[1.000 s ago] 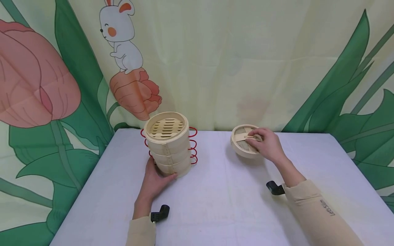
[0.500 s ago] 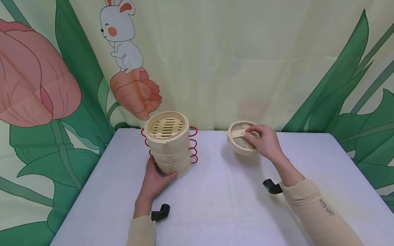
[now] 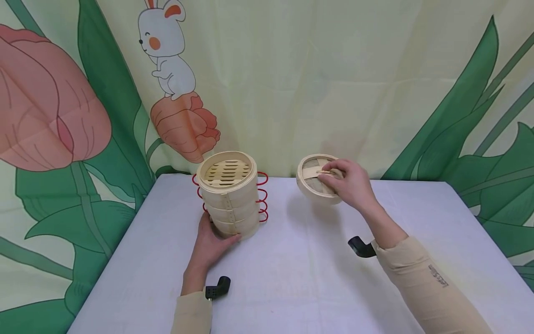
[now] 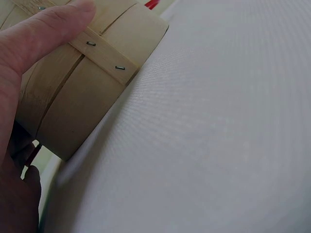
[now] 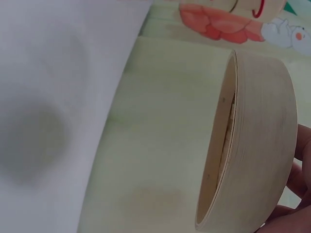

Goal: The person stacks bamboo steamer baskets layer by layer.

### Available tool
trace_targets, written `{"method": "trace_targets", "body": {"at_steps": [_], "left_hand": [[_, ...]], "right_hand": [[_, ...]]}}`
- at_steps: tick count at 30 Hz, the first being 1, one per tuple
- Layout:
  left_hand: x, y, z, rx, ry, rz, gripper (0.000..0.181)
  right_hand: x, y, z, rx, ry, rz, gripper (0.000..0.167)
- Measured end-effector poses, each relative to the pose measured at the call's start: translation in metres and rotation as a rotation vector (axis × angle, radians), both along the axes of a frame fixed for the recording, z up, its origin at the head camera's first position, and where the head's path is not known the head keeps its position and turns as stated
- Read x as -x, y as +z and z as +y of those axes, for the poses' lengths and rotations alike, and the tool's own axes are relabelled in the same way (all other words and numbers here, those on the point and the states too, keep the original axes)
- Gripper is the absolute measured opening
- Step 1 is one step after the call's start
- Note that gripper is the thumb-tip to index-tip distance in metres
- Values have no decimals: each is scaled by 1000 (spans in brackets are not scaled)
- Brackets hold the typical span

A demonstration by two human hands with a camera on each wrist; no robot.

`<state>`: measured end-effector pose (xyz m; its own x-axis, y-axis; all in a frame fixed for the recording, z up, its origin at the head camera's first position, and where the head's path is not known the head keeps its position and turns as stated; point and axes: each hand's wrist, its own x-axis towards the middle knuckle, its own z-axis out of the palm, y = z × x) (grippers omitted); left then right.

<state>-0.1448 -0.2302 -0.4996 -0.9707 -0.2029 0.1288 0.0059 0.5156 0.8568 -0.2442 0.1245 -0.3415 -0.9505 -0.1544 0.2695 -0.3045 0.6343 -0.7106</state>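
Note:
A round bamboo steamer point(image 3: 231, 202) with several stacked tiers stands upright on the table, its slatted top tier uncovered. Red loops stick out from its sides. My left hand point(image 3: 210, 243) holds the stack low at its near left side; in the left wrist view the thumb point(image 4: 53, 29) lies across a stapled bamboo strip. To the right, my right hand point(image 3: 352, 183) pinches the small handle of the bamboo steamer lid point(image 3: 308, 183), which hangs above the table. The right wrist view shows the lid's pale rim point(image 5: 260, 145) from the side, with the fingers partly cut off at the edge.
A white cloth covers the table point(image 3: 275, 278). Close behind its far edge hangs a printed curtain point(image 3: 283, 93) with a rabbit, a carrot and leaves. Black wrist-worn devices point(image 3: 219, 287) protrude from both sleeves.
My right hand has lifted the lid off the table and carried it up and leftward, closer to the stack. The left hand and the steamer have stayed in place.

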Motion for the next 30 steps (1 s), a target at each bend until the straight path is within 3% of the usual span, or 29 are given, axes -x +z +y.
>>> {"method": "trace_targets", "body": {"at_steps": [8,21,30], "left_hand": [[-1,-1,-1,-6,-3,1,117],[-1,2,0,-21,-5,-9,117],[-2,4,1,-24,-8,-7,115]], "right_hand": [[-2,21,-22,50,33,13,22],[1,38,-51,79,67,73,21],[0,55,-74,107,79,64,20]]}}
